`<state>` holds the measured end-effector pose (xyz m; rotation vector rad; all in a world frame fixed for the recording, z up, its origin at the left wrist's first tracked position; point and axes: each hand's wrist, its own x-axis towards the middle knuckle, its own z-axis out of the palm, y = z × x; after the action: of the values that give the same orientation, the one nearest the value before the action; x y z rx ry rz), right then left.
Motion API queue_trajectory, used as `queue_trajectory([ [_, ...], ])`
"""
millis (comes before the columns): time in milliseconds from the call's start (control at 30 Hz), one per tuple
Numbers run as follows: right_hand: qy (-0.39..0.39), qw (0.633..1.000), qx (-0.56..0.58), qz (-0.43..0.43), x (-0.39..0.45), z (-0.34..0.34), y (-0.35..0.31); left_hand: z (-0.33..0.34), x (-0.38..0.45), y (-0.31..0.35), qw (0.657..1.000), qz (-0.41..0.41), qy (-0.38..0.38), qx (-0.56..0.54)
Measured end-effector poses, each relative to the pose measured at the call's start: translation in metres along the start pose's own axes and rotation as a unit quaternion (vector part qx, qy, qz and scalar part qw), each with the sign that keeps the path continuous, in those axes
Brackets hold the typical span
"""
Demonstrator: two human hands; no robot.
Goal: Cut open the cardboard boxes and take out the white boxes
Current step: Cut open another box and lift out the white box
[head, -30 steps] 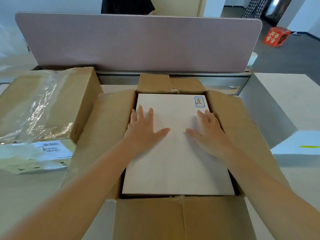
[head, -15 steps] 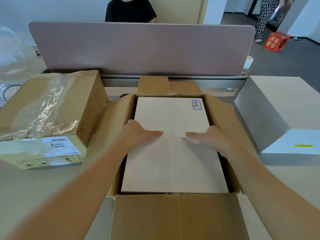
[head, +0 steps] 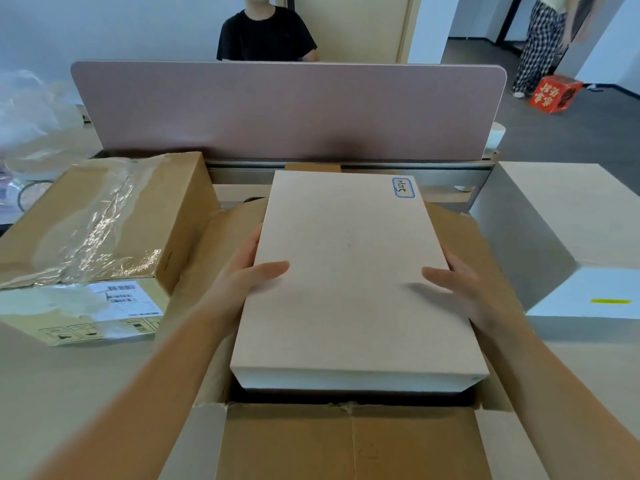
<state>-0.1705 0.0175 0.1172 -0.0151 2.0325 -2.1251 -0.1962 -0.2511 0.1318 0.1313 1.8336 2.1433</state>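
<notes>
A flat white box (head: 349, 282) with a blue-edged label at its far right corner is raised partly out of the open cardboard box (head: 346, 441) in front of me. My left hand (head: 242, 271) grips its left edge, thumb on top and fingers under the side. On the right edge, my right hand (head: 464, 289) holds it the same way. The near end of the white box hangs above the dark opening. A second cardboard box (head: 100, 223), sealed with shiny tape, stands at the left.
Another white box (head: 568, 230) stands on the desk to the right. A pink divider panel (head: 287, 109) runs along the back. Crumpled clear plastic lies at the far left. A person in a black shirt sits behind the panel; another person stands by a red box on the floor.
My hands went from flat on top of the white box to its side edges, and the box has risen out of the cardboard box toward me.
</notes>
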Motion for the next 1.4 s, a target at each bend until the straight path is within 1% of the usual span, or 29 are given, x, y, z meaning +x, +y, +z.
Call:
queue_trajectory([
  [167, -0.006, 1.0, 0.007, 0.01, -0.003, 0.005, -0.004, -0.006, -0.003, 0.0, 0.999, -0.039, -0.02, -0.031],
  [233, -0.004, 1.0, 0.016, 0.013, -0.005, 0.007, -0.004, -0.008, -0.005, 0.002, 0.999, -0.038, -0.024, -0.027],
  [300, 0.0, 0.999, 0.044, 0.007, -0.007, 0.011, -0.007, -0.01, -0.005, 0.007, 0.999, -0.024, -0.028, -0.018],
  [433, 0.01, 0.999, 0.037, -0.013, -0.007, 0.017, -0.023, -0.012, -0.004, 0.027, 0.999, 0.004, -0.045, -0.004],
  [567, 0.029, 0.997, 0.037, -0.055, -0.003, 0.022, -0.047, -0.01, -0.002, 0.047, 0.998, 0.049, -0.029, 0.001],
  [700, 0.027, 0.995, -0.013, -0.09, 0.004, 0.02, -0.073, -0.006, 0.004, 0.073, 0.997, 0.08, -0.02, 0.001],
  [800, 0.025, 0.99, 0.001, -0.138, 0.001, 0.013, -0.101, 0.005, 0.011, 0.093, 0.993, 0.115, -0.024, 0.007],
  [833, 0.026, 0.988, -0.004, -0.149, -0.002, 0.01, -0.11, 0.011, 0.014, 0.1, 0.992, 0.121, -0.026, 0.006],
  [900, 0.03, 0.986, -0.013, -0.161, -0.008, -0.003, -0.124, 0.023, 0.025, 0.109, 0.99, 0.125, -0.065, 0.011],
  [1033, 0.072, 0.986, -0.035, -0.145, -0.028, -0.035, -0.136, 0.054, 0.046, 0.11, 0.987, 0.12, -0.11, 0.007],
  [1167, 0.114, 0.984, -0.007, -0.135, -0.056, -0.073, -0.131, 0.105, 0.065, 0.099, 0.981, 0.109, -0.158, -0.004],
  [1267, 0.144, 0.982, 0.007, -0.12, -0.077, -0.113, -0.123, 0.148, 0.081, 0.085, 0.976, 0.094, -0.198, 0.012],
  [1400, 0.168, 0.981, 0.002, -0.101, -0.097, -0.175, -0.112, 0.212, 0.104, 0.064, 0.974, 0.073, -0.215, 0.022],
])
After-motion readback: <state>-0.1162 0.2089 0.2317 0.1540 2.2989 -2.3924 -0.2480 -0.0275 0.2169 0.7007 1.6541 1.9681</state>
